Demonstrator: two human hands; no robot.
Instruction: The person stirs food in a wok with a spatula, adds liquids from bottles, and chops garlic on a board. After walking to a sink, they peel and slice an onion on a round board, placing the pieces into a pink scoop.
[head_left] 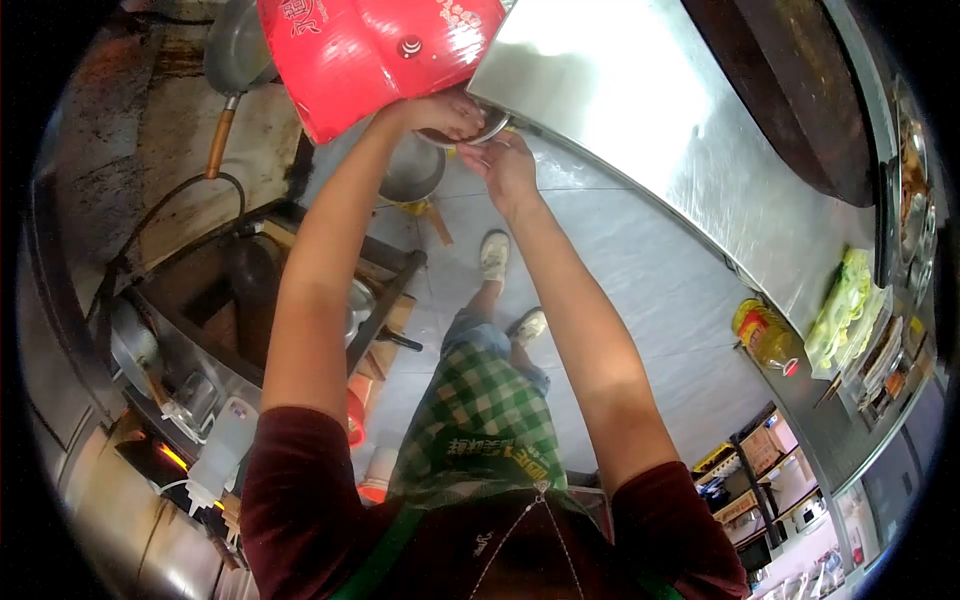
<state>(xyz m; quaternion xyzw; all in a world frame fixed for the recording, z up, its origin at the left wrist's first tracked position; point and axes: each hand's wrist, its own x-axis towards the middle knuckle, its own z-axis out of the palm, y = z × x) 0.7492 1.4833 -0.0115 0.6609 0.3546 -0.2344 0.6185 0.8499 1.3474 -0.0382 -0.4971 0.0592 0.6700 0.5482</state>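
Between my two hands is a shallow metal bowl (pixel 434 137) with a bright rim and a brown inside, partly covered by fingers. My left hand (pixel 450 112) reaches over it from the left, its fingers curled onto the bowl. From below, my right hand (pixel 502 165) closes its fingertips on the near rim. Directly behind my left hand is a large red printed bag or box (pixel 385 50). A steel counter (pixel 610 95) begins just right of the bowl. Lower down, near the floor, a grey pan (pixel 412 172) shows beneath my left forearm.
On the left are a wok with a wooden handle (pixel 220 140) and a dark stove frame (pixel 225 300). At right, a large dark round board (pixel 790 90), a yellow oil bottle (pixel 765 338) and a green-yellow plastic packet (pixel 840 315) line the counter side. Grey tiled floor (pixel 630 265) lies below.
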